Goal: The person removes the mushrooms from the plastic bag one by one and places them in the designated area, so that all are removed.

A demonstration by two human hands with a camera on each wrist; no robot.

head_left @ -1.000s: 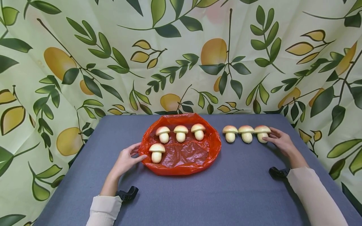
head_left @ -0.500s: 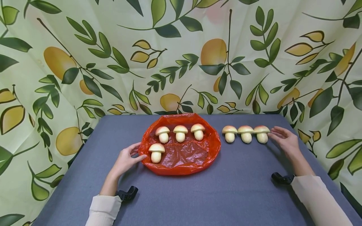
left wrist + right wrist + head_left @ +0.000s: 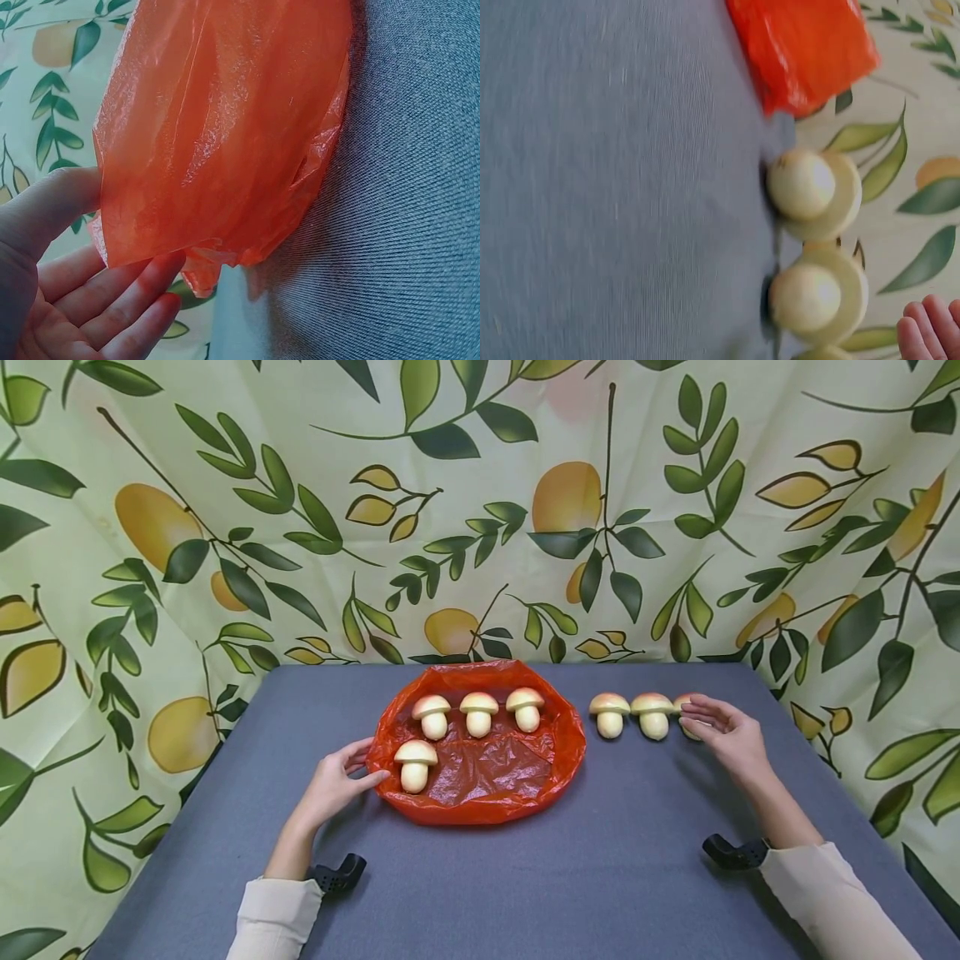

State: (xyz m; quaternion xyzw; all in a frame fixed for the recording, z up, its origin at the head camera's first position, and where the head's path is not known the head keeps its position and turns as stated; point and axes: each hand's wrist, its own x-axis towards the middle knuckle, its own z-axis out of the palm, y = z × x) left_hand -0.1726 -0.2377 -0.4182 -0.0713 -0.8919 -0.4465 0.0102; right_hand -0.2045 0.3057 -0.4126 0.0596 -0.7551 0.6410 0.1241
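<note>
In the head view my left hand (image 3: 341,785) holds the left rim of a red plastic bag (image 3: 480,812), thumb on one side and fingers on the other. The left wrist view shows the bag's thin wall (image 3: 225,135) between thumb and fingers. Several toy mushrooms sit inside, among them a front-left mushroom (image 3: 415,768). To the bag's right stand a left mushroom (image 3: 610,714), a middle mushroom (image 3: 653,716) and a right mushroom (image 3: 686,702) in a row. My right hand (image 3: 731,739) hovers in front of the right mushroom, partly covering it, fingers loosely bent and holding nothing.
A blue-grey cloth (image 3: 525,893) covers the table. Behind it hangs a curtain (image 3: 480,568) printed with leaves and lemons. Each wrist wears a black camera mount, the left mount (image 3: 341,872) and the right mount (image 3: 735,852).
My right hand touched the right mushroom, drew away to the right, then came back left over it. The mushrooms, bag and left hand stay nearly where they were.
</note>
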